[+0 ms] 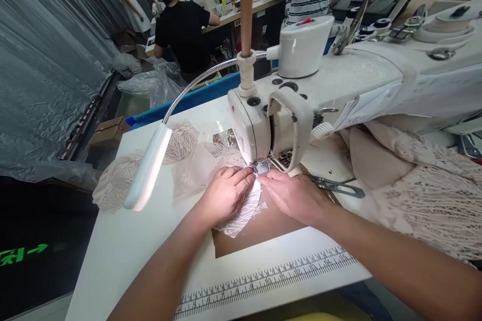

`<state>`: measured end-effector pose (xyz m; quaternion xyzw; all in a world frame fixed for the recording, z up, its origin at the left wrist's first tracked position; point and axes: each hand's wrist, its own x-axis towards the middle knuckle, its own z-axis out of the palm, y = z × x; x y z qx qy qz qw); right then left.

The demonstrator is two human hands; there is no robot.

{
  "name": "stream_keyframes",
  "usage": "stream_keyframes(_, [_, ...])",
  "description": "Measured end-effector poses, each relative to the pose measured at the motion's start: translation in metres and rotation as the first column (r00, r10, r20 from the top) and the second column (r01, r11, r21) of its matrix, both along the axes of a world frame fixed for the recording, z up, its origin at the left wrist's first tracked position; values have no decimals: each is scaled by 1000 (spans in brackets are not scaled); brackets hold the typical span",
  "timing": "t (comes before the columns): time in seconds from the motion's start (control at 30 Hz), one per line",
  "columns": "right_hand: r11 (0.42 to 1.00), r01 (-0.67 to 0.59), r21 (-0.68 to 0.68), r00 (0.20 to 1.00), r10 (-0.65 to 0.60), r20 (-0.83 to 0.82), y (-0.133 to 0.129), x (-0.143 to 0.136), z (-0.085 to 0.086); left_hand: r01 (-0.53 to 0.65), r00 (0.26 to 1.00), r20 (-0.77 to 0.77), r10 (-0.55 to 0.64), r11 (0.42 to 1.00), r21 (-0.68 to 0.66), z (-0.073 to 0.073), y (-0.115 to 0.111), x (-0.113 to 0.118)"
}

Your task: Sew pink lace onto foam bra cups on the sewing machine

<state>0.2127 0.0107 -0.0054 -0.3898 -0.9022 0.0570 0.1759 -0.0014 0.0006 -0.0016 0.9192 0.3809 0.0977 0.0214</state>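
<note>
Under the sewing machine's (244, 125) needle area lies a pale pink lace piece (241, 221), its lower end spread on a brown sheet (241, 246). My left hand (228, 193) rests over the lace, its fingers together and pressing it beside the presser foot (259, 166). From the other side, my right hand (289, 193) has its fingertips closed at the lace's edge, close to the left fingers. The fingertips partly hide the stitching point. Further lace and sheer fabric pieces (194, 165) lie behind my left hand.
A lit lamp (150, 170) on a bendy neck hangs at left. Metal thread snips (341, 188) lie right of my hand, near heaped lace fabric (425, 200). A ruler strip (263, 283) runs along the table's front. Two people sit at machines beyond; another stands farther back.
</note>
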Motion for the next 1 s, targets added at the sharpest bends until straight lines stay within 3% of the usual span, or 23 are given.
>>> stream_keyframes(0.23, [999,-10,-48,999,8,-43,-1,1,2,-25,999,30,25,1000,-7,-2,2,0])
stream_keyframes(0.57, [1000,-4,-8,1000,4,-17,1,1,0,-113,994,18,112,993,39,4,-2,0])
stream_keyframes(0.77, [996,-94,1,996,94,7,-1,4,-1,-33,999,29,32,999,16,7,-6,-3])
stream_keyframes(1.0, [996,-84,15,995,83,60,-3,4,-4,107,994,-3,-107,994,22,7,-5,-6])
